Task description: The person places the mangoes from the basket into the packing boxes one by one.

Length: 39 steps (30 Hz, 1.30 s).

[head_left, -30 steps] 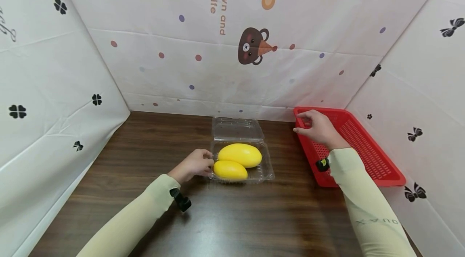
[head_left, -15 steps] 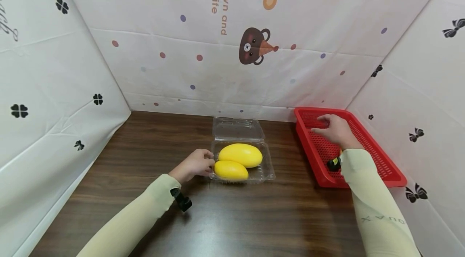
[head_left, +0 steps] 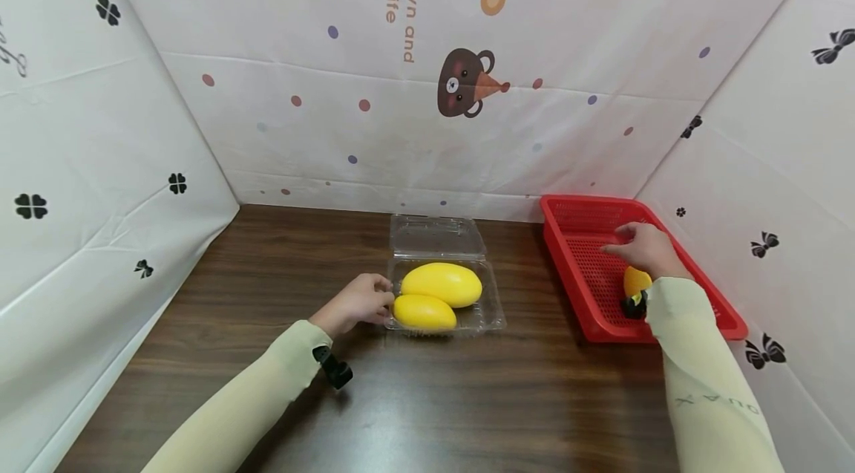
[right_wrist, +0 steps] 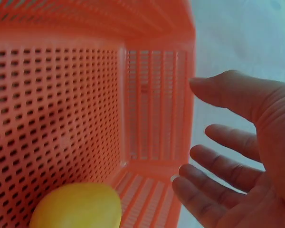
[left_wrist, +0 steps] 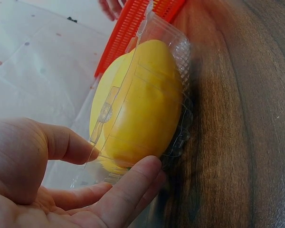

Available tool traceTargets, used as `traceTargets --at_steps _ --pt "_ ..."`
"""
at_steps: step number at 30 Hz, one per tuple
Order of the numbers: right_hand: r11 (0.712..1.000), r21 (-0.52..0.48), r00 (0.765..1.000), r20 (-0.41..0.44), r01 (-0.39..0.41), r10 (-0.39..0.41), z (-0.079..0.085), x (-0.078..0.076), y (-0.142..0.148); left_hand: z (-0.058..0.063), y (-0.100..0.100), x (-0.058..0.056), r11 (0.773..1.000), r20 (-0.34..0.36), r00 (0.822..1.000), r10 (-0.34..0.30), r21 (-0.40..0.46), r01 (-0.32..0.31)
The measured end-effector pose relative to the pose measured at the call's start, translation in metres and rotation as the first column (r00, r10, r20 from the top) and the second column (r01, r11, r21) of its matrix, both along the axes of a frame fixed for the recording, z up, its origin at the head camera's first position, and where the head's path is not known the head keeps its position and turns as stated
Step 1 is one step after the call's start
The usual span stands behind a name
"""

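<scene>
Two smooth yellow mango-like fruits, a larger one [head_left: 441, 284] and a smaller one [head_left: 424, 312], lie side by side in a clear plastic clamshell container [head_left: 492, 312] with its lid folded back. My left hand [head_left: 361, 300] pinches the container's left side; in the left wrist view the thumb [left_wrist: 73, 147] is at the rim, fingers outside the wall. My right hand [head_left: 646, 246] hovers over the red basket [head_left: 580, 287], fingers spread and holding nothing. Inside it, a yellow-orange fruit [head_left: 637, 281] is partly hidden by the right wrist in the head view; the right wrist view shows its rounded top [right_wrist: 78, 209].
A dark wooden table [head_left: 427, 399] lies under everything. White patterned cloth walls rise at the back [head_left: 300, 139], left and right, and the basket stands near the back right corner. Each wrist wears a black camera strap.
My right hand has moved right from the basket's left rim to over its inside, bringing the fruit there into view. The left hand and container have stayed put.
</scene>
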State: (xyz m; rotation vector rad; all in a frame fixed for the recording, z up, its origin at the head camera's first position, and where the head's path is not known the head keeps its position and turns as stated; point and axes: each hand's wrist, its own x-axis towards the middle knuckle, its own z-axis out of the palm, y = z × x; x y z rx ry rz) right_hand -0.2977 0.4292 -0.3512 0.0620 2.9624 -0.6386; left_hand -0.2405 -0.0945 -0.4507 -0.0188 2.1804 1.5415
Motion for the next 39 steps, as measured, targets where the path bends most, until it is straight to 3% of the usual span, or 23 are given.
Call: traceTargets --at_steps 12,18,27,39 --pt "0.998 0.035 0.989 0.14 0.053 -0.057 -0.01 0.003 0.03 0.001 0.0 -0.001 1.0 0.003 1.0 -0.002 -0.005 0.002" --pt "0.996 0.027 0.971 0.224 0.08 -0.084 -0.012 0.004 0.038 0.001 0.0 -0.001 1.0 0.003 1.0 -0.007 -0.003 0.007" --pt "0.99 -0.007 0.958 0.25 0.144 -0.138 -0.014 0.008 0.043 0.001 0.0 0.001 1.0 0.007 1.0 -0.008 0.009 0.008" --pt "0.957 -0.059 0.904 0.349 0.284 -0.247 -0.012 0.01 0.045 0.003 0.0 0.001 1.0 0.012 1.0 -0.003 0.016 0.002"
